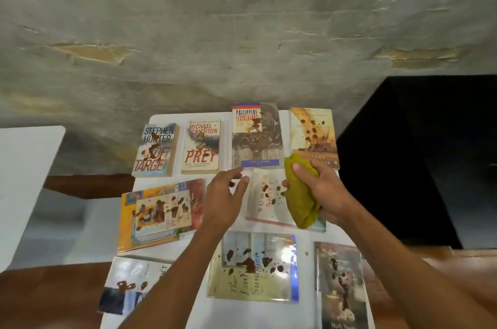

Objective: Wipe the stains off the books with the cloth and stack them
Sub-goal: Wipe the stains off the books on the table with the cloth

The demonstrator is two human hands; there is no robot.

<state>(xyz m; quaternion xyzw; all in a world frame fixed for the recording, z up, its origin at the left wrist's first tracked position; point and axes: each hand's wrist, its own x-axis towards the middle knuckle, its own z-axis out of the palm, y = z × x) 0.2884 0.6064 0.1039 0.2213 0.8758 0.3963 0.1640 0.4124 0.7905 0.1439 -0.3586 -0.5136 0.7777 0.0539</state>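
Several books with brown stains lie face up on a white table (pixel 298 237). My right hand (pixel 321 193) grips a yellow-green cloth (pixel 300 199) over the right side of the white book "Summer Shift" (pixel 265 195). My left hand (pixel 224 201) hovers open just left of that book, fingers spread toward the "Philippine Legislature" book (pixel 256 137). In the back row lie "Soft Target" (pixel 155 149), "Prey" (pixel 201 146) and a tan book (pixel 313 135). An orange book (pixel 158 214) lies at middle left. "The Last Summer" (pixel 254 266) lies in front, between my forearms.
A pale book (pixel 129 285) lies at the front left and a grey book (pixel 341 285) at the front right, both stained. A rough plastered wall (pixel 215 32) rises behind the table. A black block (pixel 416 156) stands to the right, a white surface (pixel 24 180) to the left.
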